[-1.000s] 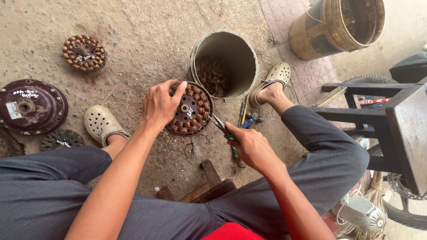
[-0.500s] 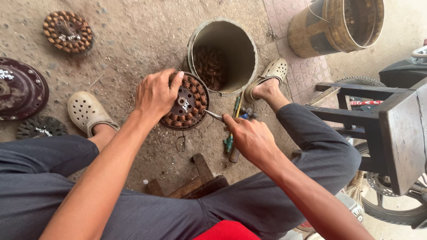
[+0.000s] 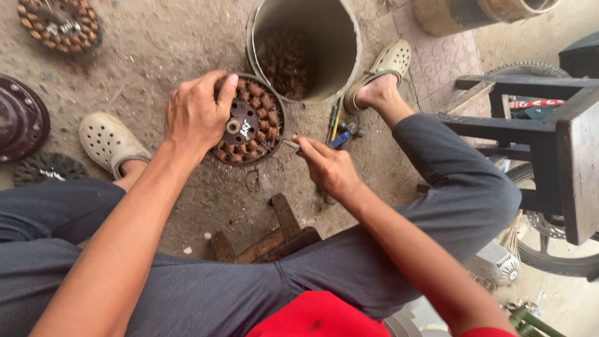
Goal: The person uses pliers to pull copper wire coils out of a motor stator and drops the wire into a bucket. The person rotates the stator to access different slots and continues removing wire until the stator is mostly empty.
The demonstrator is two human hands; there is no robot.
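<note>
Gripping 1 wound stator, 2 hands working.

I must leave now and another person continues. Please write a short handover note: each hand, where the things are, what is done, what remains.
Left hand: grips the rim of the round coil stator, which lies on the ground.
Right hand: holds a thin metal tool, tip at the stator's right edge.
Metal bucket: right behind the stator, copper scrap inside.
Spare hand tools: on the ground beside the right hand.
Done: some copper is in the bucket.
Left: the stator's copper coils are all in place.
</note>
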